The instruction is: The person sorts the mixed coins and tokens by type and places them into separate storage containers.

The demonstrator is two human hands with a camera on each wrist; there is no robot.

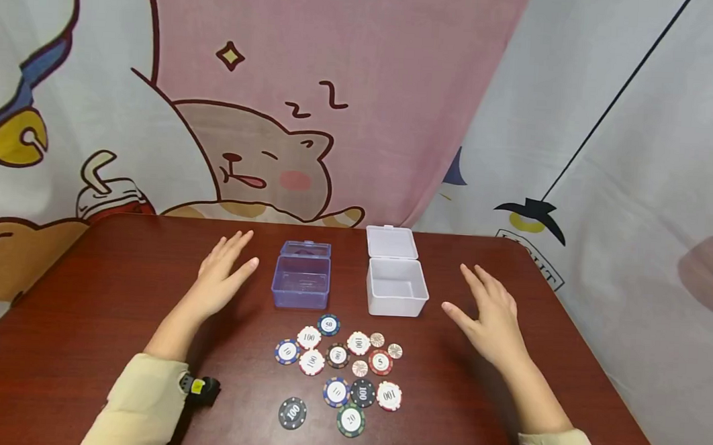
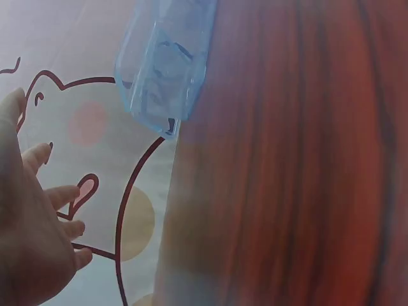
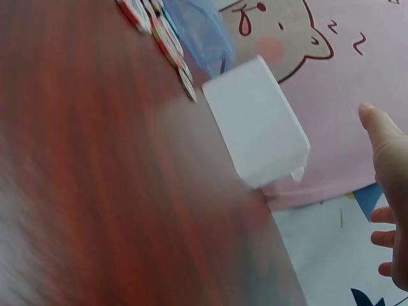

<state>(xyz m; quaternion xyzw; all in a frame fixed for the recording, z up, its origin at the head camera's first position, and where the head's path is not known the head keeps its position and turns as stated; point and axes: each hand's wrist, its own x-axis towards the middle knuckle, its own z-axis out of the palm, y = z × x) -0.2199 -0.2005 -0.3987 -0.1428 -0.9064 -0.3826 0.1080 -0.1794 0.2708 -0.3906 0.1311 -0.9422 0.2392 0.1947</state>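
Left hand (image 1: 223,277) near the blue box (image 1: 301,299), right hand (image 1: 489,325) near the white box (image 1: 396,306), well apart with fingers spread. Poker chips (image 1: 338,355) are scattered on the table (image 1: 444,402)

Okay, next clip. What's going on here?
A person holds both hands out over a table, fingers spread and gripping nothing. The left hand is beside a blue see-through box, the right hand beside a white box; both lids are open. Poker chips and small coppery discs lie loose in front of the boxes.
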